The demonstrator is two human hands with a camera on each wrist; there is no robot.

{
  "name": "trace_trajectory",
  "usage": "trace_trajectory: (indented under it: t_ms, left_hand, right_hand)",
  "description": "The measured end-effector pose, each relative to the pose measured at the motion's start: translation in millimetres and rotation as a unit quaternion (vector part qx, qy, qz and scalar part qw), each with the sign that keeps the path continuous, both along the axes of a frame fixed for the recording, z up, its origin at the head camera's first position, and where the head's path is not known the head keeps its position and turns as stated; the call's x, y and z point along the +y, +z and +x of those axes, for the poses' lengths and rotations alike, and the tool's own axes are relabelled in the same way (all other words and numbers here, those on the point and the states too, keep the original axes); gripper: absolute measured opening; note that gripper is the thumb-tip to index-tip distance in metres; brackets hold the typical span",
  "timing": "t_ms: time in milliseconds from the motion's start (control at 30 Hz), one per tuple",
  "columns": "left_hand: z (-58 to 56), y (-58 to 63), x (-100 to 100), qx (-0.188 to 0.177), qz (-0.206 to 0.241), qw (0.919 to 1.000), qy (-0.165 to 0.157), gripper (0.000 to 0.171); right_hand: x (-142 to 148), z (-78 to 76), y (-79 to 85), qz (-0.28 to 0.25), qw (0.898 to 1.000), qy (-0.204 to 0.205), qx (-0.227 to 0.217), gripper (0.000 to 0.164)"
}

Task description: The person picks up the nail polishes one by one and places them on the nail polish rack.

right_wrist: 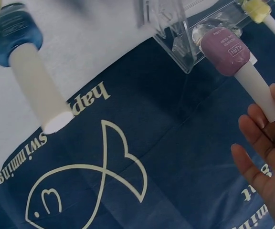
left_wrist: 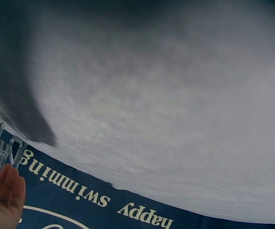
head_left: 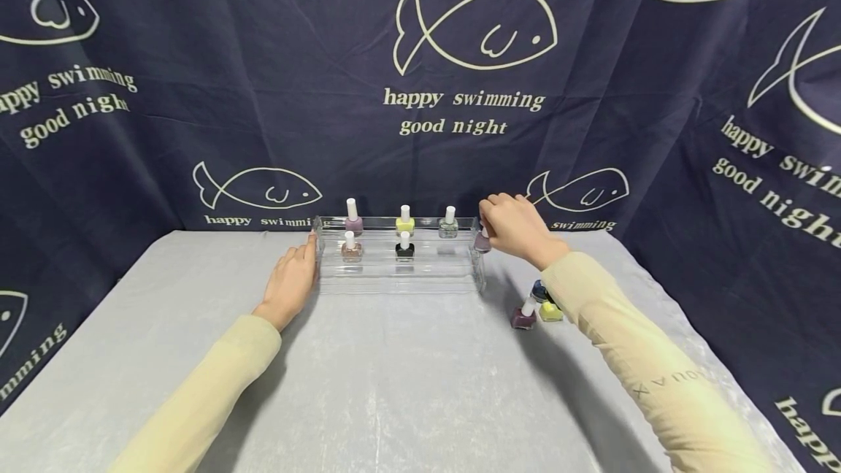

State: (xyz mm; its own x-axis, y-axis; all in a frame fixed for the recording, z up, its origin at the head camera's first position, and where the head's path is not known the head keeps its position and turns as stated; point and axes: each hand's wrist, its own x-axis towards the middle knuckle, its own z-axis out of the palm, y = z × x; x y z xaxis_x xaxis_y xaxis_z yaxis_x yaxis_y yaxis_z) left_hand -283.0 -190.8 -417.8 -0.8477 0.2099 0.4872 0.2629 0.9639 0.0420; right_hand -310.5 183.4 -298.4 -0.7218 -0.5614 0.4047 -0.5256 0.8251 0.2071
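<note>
A clear stepped rack (head_left: 394,285) stands at the back of the table. My left hand (head_left: 289,283) rests at its left end, and in the left wrist view the fingers (left_wrist: 8,191) lie beside the clear end panel. At the other end, my right hand (head_left: 519,228) pinches a mauve nail polish bottle (right_wrist: 226,51) by its white cap, glass end pointing away from the fingers. On the rack's top step are a purple bottle (head_left: 353,225), a yellow bottle (head_left: 404,225) and a clear glittery bottle (head_left: 449,226). A pinkish-brown bottle (head_left: 351,250) and a black bottle (head_left: 404,250) occupy the step below.
Right of the rack, near my right forearm, stand a dark plum bottle (head_left: 523,318), another yellow bottle (head_left: 550,312) and a blue bottle (right_wrist: 18,33). A dark blue curtain (head_left: 355,79) with fish drawings hangs behind the grey-covered table (head_left: 394,385).
</note>
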Motion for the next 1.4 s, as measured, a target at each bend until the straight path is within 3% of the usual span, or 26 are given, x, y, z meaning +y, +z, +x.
trace_trajectory:
  t_ms: [533, 1400]
  left_hand:
    - [-1.9, -2.1, 0, 0.006, -0.001, 1.0000, -0.002, 0.055]
    - [-1.5, -3.0, -1, -0.003, -0.008, 1.0000, 0.005, 0.056]
  right_hand:
    - [-29, -5.7, -6.8, 0.004, 1.000, 0.016, -0.007, 0.015]
    - [-46, -16.1, -27.9, 0.017, 0.999, 0.007, -0.037, 0.017]
